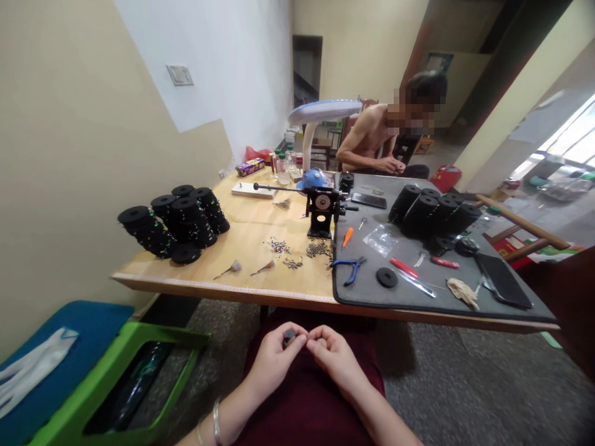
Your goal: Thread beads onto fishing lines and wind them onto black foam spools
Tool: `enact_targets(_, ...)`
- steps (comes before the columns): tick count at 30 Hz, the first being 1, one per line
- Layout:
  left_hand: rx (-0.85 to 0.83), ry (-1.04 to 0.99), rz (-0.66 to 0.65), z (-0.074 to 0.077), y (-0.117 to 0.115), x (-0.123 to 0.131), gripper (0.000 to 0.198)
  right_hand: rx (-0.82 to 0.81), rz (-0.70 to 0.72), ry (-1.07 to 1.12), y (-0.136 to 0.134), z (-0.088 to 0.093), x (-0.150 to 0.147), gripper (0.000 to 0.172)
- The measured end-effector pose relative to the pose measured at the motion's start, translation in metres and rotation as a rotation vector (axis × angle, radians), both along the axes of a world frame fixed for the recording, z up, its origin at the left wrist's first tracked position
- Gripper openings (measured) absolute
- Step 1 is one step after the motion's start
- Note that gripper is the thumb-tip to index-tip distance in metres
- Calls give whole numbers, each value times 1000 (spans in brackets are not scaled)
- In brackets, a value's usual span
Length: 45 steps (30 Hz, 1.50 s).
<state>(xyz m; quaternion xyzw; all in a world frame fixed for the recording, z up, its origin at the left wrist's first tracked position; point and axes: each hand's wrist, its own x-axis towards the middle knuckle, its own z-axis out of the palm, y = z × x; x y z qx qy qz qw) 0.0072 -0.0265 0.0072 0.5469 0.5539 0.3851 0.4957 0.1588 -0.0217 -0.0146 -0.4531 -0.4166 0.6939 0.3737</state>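
Above my lap, in front of the table edge, both hands meet at the fingertips. My left hand (279, 356) is curled round a small dark grey object (289, 335), whose kind I cannot make out. My right hand (335, 356) is closed in a pinch, its fingertips against the left thumb; whatever lies between them is too small to see. On the table nearest the hands lie blue-handled pliers (349, 270), a flat black foam disc (387, 277), two small wire tools with pale and orange tips (231, 268), and a pile of coloured beads (280, 246).
Stacked black foam spools (186, 214) stand at left, more black rolls (421, 207) at right. A black hand-cranked winder (321, 210) and a lamp (320, 111) stand mid-table. Phones (504, 280) lie on the grey mat (357, 217). Another person (376, 133) sits opposite. A green stool (69, 415) stands left.
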Motion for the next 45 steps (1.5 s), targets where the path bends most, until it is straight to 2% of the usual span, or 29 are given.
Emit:
enact_targets(4, -8, -44, 8, -3, 2, -3, 22, 79, 67, -129, -1, 1, 0, 23)
enact_targets(10, 23, -71, 94, -7, 3, 1, 22, 139, 40, -169, -2, 3, 1, 8)
enact_targets(14, 27, -94, 150, -10, 5, -2, 24, 136, 10, -156, -4, 2, 2, 7)
enact_targets(18, 23, -163, 297, -15, 11, -17, 29, 97, -74, -115, -5, 2, 3, 9)
enact_targets(20, -19, -197, 324, -16, 12, -25, 31, 57, -121, -50, -6, 3, 5, 12)
enact_targets(23, -131, -196, 253, -13, 6, -28, 34, 22, -153, -2, -7, 6, 6, 18)
enact_targets(26, -247, -226, 103, -4, -1, -18, 36, 27, -133, -22, -8, 7, 5, 21)
enact_targets(30, -283, -299, -25, 5, 1, -3, 35, 73, -69, -72, -9, 7, 3, 25)
enact_targets(34, -207, -275, -15, 5, 11, 0, 29, 121, -27, -134, -8, 7, 4, 29)
enact_targets(37, -143, -221, 19, 4, 14, -3, 30, 98, 1, -135, -5, 8, 10, 37)
enact_targets(41, -127, -183, 66, 3, 13, -5, 32, 159, -121, -179, 2, 16, 17, 49)
enact_targets(43, -97, -149, 65, 4, 12, -5, 31, 177, -133, -143, 5, 22, 15, 51)
enact_targets(45, -42, -108, 46, 7, 11, -4, 29, 142, -68, -49, 8, 26, 9, 51)
